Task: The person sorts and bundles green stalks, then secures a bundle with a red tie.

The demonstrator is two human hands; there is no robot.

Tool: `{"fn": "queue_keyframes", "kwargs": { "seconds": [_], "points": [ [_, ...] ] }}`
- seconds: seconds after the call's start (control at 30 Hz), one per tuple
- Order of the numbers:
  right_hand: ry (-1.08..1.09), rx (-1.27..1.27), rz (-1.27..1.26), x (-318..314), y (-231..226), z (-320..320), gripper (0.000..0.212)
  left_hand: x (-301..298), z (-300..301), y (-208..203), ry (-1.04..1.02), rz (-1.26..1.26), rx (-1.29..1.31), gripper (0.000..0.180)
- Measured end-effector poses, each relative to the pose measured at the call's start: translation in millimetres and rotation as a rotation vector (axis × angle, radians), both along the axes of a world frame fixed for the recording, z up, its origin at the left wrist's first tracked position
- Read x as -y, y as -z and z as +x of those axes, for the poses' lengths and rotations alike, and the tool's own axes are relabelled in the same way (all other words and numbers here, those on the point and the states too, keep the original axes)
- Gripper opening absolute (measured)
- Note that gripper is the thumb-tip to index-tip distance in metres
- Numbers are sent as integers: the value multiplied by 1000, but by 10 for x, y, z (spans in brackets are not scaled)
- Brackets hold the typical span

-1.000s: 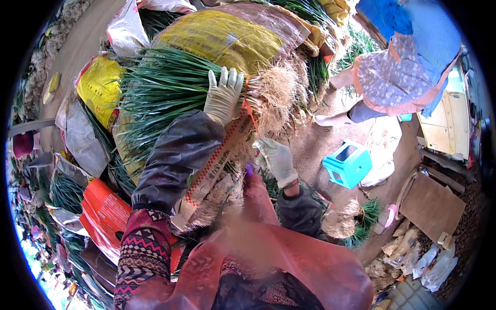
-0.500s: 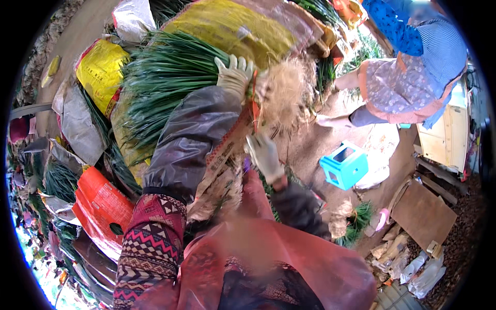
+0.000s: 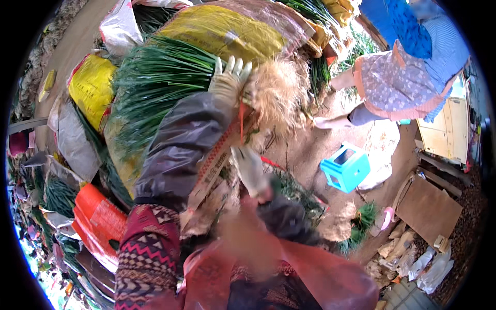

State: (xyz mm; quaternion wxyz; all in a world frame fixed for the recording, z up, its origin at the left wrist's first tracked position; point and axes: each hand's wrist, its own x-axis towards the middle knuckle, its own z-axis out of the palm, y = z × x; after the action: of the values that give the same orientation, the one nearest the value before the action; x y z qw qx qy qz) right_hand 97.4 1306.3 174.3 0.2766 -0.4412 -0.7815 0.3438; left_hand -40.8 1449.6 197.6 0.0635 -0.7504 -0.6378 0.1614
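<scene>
A thick bundle of scallions [image 3: 160,77], with long dark green leaves and a tangle of pale roots [image 3: 276,95], lies in front of me on a sack-covered heap. My left hand [image 3: 227,82], in a cream glove, rests flat on the bundle near the root end, its fingers spread. An orange-red strap [image 3: 242,124] comes down from the bundle below that hand. At the strap's lower end is my right hand [image 3: 249,169], gloved too, its fingers closed together on the strap. The far side of the bundle is hidden.
A yellow sack [image 3: 232,33] lies behind the bundle, an orange sack [image 3: 98,214] to the left. On the right are a blue stool [image 3: 345,168], a smaller green bunch [image 3: 364,222] and a brown board [image 3: 430,211]. Another person [image 3: 403,77] stands at the far right.
My right hand has drawn down and left, toward me, with the strap. My left hand stays on the bundle, its fingers spread wider. The view has shifted slightly.
</scene>
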Motion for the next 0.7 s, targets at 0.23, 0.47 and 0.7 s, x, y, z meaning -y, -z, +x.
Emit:
{"fn": "queue_keyframes", "kwargs": {
  "seconds": [0.23,0.47,0.7],
  "points": [
    [-259,3,-471,-16,-114,341,37,19,-47,99,-46,-66,81,62],
    [46,253,620,-1618,-1898,575,44,1380,-144,-585,-24,293,754,75],
    [-644,966,-277,-2266,-960,-486,85,2435,190,-26,-1305,55,2141,39]
  ]
}}
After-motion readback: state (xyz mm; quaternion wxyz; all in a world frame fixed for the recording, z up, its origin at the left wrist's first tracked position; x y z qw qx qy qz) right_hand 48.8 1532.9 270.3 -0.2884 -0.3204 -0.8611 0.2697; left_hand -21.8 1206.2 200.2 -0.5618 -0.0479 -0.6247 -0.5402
